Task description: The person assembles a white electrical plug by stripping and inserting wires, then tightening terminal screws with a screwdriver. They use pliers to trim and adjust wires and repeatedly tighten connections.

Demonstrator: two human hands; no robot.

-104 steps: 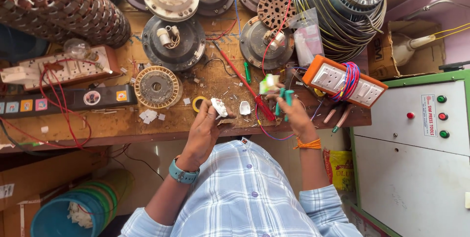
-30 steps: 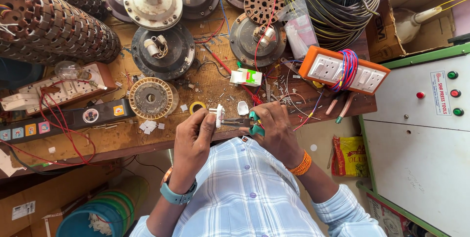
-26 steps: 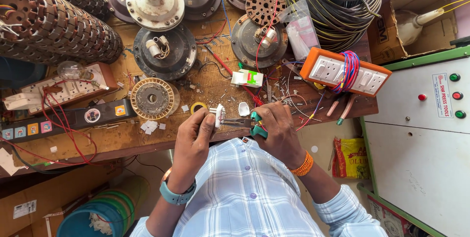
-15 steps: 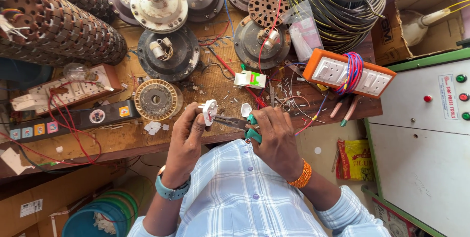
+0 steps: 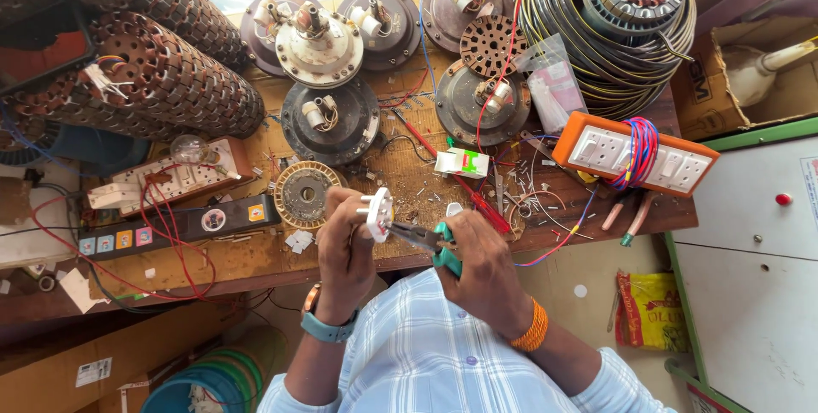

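Holding a white plug (image 5: pixel 377 212) up in my left hand (image 5: pixel 345 247), I had my fingers wrapped tight round its body, pins pointing toward ten o'clock. My right hand (image 5: pixel 481 264) was closed on the green handles of a pair of pliers (image 5: pixel 426 241), and their nose ran toward nine o'clock, meeting the plug at its lower edge; whether the tips actually bit on anything I could not tell. The pliers' long line lay nearly level, from my right fist across to the plug, so the left hand was the nearer one, already on it. Both hands hung just above the near edge of the wooden bench (image 5: pixel 213 264), over my checked shirt. At twelve o'clock from the plug lay a small white and green box (image 5: pixel 463 162) and a red screwdriver (image 5: pixel 477 202); at ten o'clock sat a round wound coil (image 5: pixel 302 194). At seven o'clock, off the bench edge, there was open room.
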